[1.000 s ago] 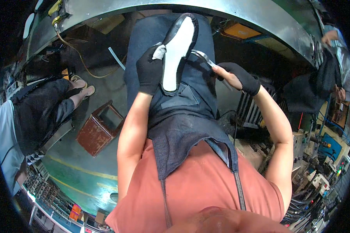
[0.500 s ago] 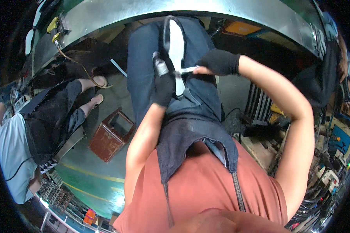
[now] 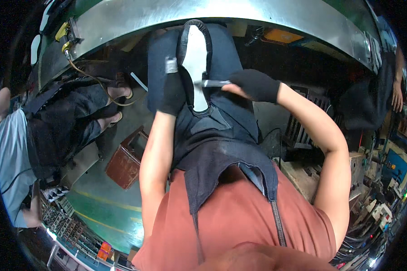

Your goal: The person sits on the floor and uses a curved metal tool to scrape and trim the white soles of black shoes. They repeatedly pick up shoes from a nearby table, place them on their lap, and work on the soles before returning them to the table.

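Observation:
A shoe upper [image 3: 182,50], black, lies bottom up along my lap with its rounded toe end far from me. A white sole board [image 3: 196,49] covers its underside. My right hand [image 3: 253,86], in a black fingerless glove, grips a slim grey metal tool [image 3: 216,83] whose tip reaches the board's right edge. My left hand [image 3: 172,95], gloved likewise, is closed beside the left edge of the shoe. From its far end sticks a silvery-white piece [image 3: 171,64] that I cannot name. Dark glove and shadow hide the left fingers.
A curved metal bench [image 3: 122,22] spans the far side, with a yellow hand tool [image 3: 63,34] and its hose at left. A brown stool [image 3: 123,165] stands on the floor near a seated person [image 3: 63,131]. Machinery [image 3: 375,212] fills the right side.
The shoe has turned so its white underside faces up more fully. My left hand has shifted left with the silvery piece. My right hand and tool stay near the board's right edge.

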The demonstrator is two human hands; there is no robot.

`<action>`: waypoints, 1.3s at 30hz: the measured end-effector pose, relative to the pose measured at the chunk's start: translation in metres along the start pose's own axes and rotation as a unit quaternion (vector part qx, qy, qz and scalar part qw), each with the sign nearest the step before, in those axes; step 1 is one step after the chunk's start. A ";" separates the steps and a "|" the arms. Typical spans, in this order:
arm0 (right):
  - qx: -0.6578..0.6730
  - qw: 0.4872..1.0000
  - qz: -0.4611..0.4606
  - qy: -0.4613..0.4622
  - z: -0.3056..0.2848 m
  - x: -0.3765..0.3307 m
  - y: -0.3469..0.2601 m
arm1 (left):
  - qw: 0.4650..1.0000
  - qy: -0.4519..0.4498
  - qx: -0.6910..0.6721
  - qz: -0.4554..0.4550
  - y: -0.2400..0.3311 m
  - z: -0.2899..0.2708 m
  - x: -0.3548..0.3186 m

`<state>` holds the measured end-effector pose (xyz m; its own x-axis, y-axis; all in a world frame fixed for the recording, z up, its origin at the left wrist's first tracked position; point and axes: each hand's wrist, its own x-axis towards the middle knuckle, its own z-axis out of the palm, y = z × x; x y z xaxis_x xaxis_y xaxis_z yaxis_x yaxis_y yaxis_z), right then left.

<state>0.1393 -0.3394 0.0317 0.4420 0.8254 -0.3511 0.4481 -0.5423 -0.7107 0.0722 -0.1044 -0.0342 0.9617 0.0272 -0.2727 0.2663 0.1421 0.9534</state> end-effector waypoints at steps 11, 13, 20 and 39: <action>-0.079 0.973 -0.124 0.178 -0.031 0.008 -0.016 | 0.906 -0.133 0.390 0.099 0.006 0.017 0.011; -0.110 0.982 0.000 0.153 -0.031 0.010 -0.016 | 0.965 -0.039 0.209 0.157 0.010 0.024 0.000; 0.122 0.962 0.149 0.193 0.015 -0.013 0.006 | 0.972 -0.020 -0.225 -0.072 0.006 0.021 -0.012; 0.307 0.910 0.197 0.198 0.060 -0.081 -0.018 | 0.974 0.003 0.214 0.068 -0.010 0.013 -0.013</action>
<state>0.0486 -0.3871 0.0363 0.7742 0.3989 -0.4915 -0.2707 -0.4932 -0.8267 0.0576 -0.1194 -0.0388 0.9900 0.0233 -0.1392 0.1399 -0.2891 0.9470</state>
